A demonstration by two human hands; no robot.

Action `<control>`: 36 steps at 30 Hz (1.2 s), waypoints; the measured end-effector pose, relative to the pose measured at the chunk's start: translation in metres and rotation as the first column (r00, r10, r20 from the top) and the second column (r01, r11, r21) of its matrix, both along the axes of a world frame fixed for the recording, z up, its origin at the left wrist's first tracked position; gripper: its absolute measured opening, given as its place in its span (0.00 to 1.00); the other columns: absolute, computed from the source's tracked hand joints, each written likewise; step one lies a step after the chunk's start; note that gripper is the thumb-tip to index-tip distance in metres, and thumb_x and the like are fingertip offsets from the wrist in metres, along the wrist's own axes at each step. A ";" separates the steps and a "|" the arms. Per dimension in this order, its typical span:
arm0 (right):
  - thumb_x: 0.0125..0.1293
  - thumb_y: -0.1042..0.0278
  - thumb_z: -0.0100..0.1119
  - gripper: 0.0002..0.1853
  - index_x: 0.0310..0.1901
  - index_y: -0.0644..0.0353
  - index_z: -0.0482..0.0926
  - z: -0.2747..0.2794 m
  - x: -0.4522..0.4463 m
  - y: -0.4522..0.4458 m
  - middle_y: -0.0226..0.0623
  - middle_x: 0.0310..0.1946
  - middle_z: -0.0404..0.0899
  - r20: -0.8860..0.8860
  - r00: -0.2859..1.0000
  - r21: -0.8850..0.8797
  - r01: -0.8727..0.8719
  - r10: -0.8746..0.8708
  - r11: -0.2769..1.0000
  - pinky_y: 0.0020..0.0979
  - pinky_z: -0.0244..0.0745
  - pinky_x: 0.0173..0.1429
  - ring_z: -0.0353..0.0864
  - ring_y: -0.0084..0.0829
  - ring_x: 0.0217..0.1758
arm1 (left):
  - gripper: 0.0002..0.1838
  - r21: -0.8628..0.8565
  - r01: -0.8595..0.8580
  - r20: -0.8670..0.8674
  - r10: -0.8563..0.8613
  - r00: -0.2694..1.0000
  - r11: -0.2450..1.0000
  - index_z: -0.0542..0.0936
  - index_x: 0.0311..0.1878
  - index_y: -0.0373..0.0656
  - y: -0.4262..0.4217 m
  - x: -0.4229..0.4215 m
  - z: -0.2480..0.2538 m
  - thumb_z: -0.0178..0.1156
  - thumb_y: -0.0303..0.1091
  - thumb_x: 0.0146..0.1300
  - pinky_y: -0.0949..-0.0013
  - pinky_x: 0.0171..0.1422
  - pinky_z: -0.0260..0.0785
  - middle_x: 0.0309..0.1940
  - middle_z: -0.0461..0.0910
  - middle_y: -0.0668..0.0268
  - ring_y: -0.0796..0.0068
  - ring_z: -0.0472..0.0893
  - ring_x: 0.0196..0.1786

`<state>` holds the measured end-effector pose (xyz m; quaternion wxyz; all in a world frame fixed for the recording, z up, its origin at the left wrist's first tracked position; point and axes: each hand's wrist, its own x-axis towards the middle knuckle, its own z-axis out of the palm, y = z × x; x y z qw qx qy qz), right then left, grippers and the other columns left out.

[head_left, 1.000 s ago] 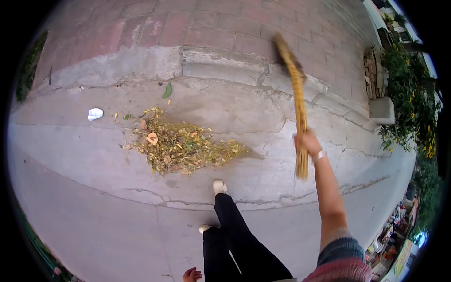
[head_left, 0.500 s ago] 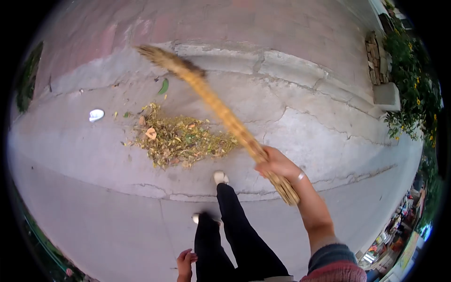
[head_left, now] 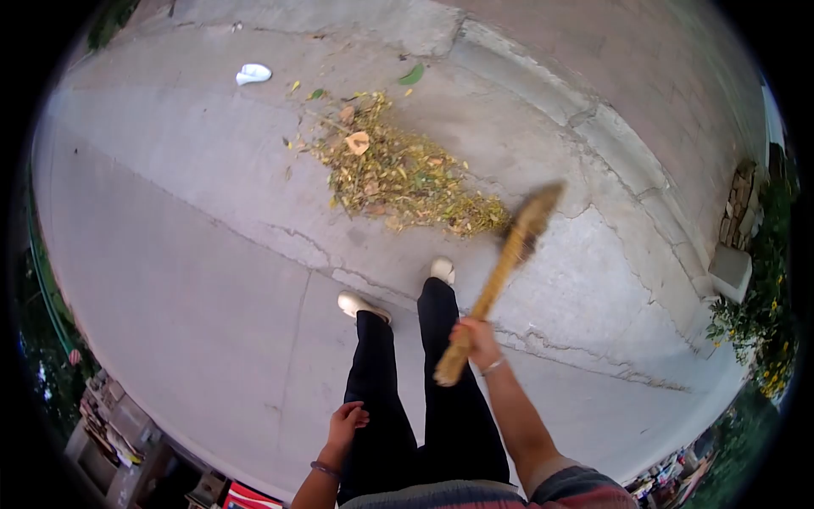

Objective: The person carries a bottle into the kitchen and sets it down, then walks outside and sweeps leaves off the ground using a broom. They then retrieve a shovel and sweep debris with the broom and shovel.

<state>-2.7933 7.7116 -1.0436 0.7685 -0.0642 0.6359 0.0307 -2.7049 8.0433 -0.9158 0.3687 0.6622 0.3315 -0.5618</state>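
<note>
My right hand (head_left: 481, 343) is wrapped round the handle of a straw broom (head_left: 498, 276), near its butt end. The broom slants up and to the right, and its brush end is blurred just right of a pile of dry leaves (head_left: 398, 174). Yellow, brown and a few green bits make up the pile, with a larger tan leaf (head_left: 357, 142) on top. Beside my left thigh hangs my left hand (head_left: 346, 422), its fingers loosely bent and holding nothing.
A small white object (head_left: 253, 74) lies on the concrete beyond the pile, and a green leaf (head_left: 412, 75) near the curb (head_left: 517, 72). A concrete block (head_left: 731, 270) and flowering plants (head_left: 767, 339) stand at the right. Stacked clutter (head_left: 119, 416) fills the lower left.
The broom has swung from pointing up-left over the pile to pointing up-right at its right side. The view has turned, and my left foot has come forward. My left hand shows more fully.
</note>
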 end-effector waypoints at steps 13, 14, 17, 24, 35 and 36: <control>0.52 0.74 0.54 0.06 0.29 0.65 0.69 0.067 0.346 0.152 0.36 0.22 0.72 0.454 0.848 -0.058 -0.277 0.273 0.959 0.30 0.71 0.28 0.74 0.29 0.23 | 0.11 0.059 -0.272 0.056 0.269 0.961 0.960 0.74 0.45 0.37 0.100 0.001 0.008 0.50 0.30 0.62 0.74 0.35 0.73 0.29 0.79 0.62 0.74 0.78 0.30; 0.52 0.74 0.54 0.06 0.29 0.66 0.69 0.076 0.355 0.148 0.36 0.22 0.72 0.484 0.824 -0.062 -0.305 0.296 0.950 0.30 0.71 0.28 0.74 0.29 0.23 | 0.11 0.055 -0.280 0.056 0.277 0.959 0.958 0.74 0.45 0.37 0.107 0.000 0.007 0.50 0.30 0.62 0.74 0.35 0.73 0.29 0.79 0.62 0.74 0.78 0.30; 0.51 0.72 0.56 0.07 0.29 0.64 0.70 0.084 0.350 0.142 0.36 0.20 0.72 0.514 0.767 -0.131 -0.372 0.384 0.919 0.28 0.70 0.25 0.73 0.27 0.19 | 0.11 0.060 -0.320 0.025 0.319 0.948 0.946 0.74 0.46 0.37 0.118 -0.002 0.004 0.49 0.30 0.62 0.74 0.36 0.72 0.29 0.78 0.63 0.75 0.78 0.30; 0.53 0.69 0.58 0.08 0.31 0.62 0.70 0.130 0.235 0.116 0.29 0.17 0.70 0.261 0.776 -0.352 -0.478 0.575 0.805 0.23 0.67 0.21 0.71 0.22 0.18 | 0.11 -0.022 -0.332 0.038 0.332 0.942 0.943 0.74 0.45 0.37 0.140 0.010 -0.005 0.49 0.30 0.62 0.74 0.36 0.72 0.29 0.78 0.62 0.75 0.78 0.29; 0.54 0.68 0.55 0.06 0.23 0.54 0.69 0.059 0.131 0.176 0.29 0.18 0.70 0.267 0.962 0.017 -0.063 0.056 0.998 0.26 0.68 0.27 0.71 0.26 0.22 | 0.10 -0.109 -0.413 0.050 0.420 0.906 0.904 0.74 0.44 0.36 0.200 0.040 -0.021 0.49 0.29 0.62 0.76 0.34 0.71 0.28 0.79 0.62 0.75 0.78 0.27; 0.54 0.67 0.55 0.06 0.24 0.55 0.70 0.055 0.154 0.206 0.31 0.19 0.71 0.183 0.980 0.030 -0.087 0.080 0.996 0.28 0.69 0.29 0.72 0.28 0.23 | 0.10 -0.088 -0.412 0.065 0.418 0.906 0.907 0.74 0.44 0.36 0.207 0.042 -0.019 0.49 0.29 0.62 0.75 0.33 0.72 0.28 0.79 0.61 0.75 0.78 0.27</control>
